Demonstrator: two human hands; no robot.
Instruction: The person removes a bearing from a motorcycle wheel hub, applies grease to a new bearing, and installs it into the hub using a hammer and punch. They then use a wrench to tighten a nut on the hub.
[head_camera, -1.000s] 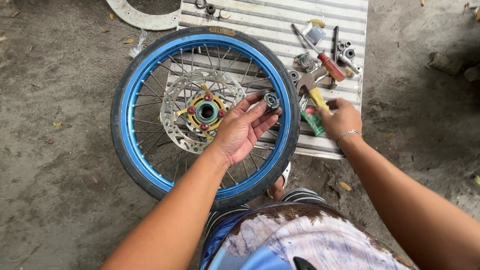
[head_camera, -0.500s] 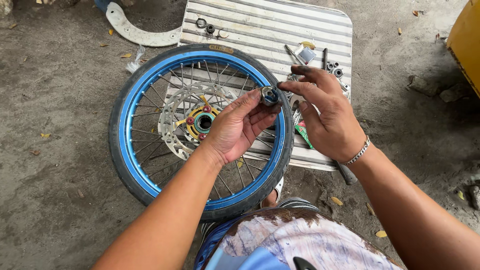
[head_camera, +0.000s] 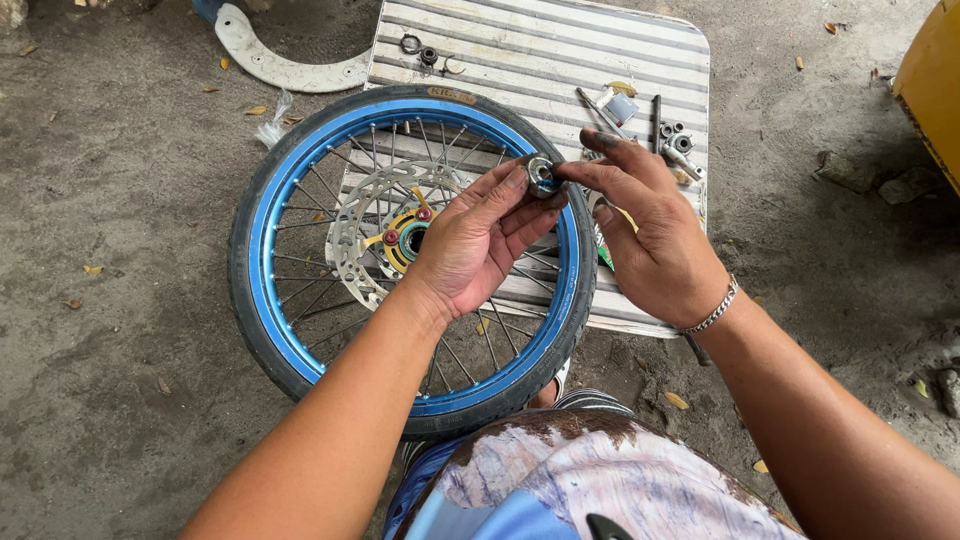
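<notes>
Seen from the head camera, looking down: the left hand (head_camera: 478, 245) and the right hand (head_camera: 650, 235) meet above a blue-rimmed spoked motorcycle wheel (head_camera: 410, 260) lying flat on bare ground. Both pinch a small round metal bearing (head_camera: 542, 176) between fingertips, the other fingers loosely spread. The bearing (small, stiff, probably greasy and slippery) looks best gripped by its outer edge. Loose metal parts (head_camera: 672, 140) lie on a striped board (head_camera: 540, 50) beyond.
</notes>
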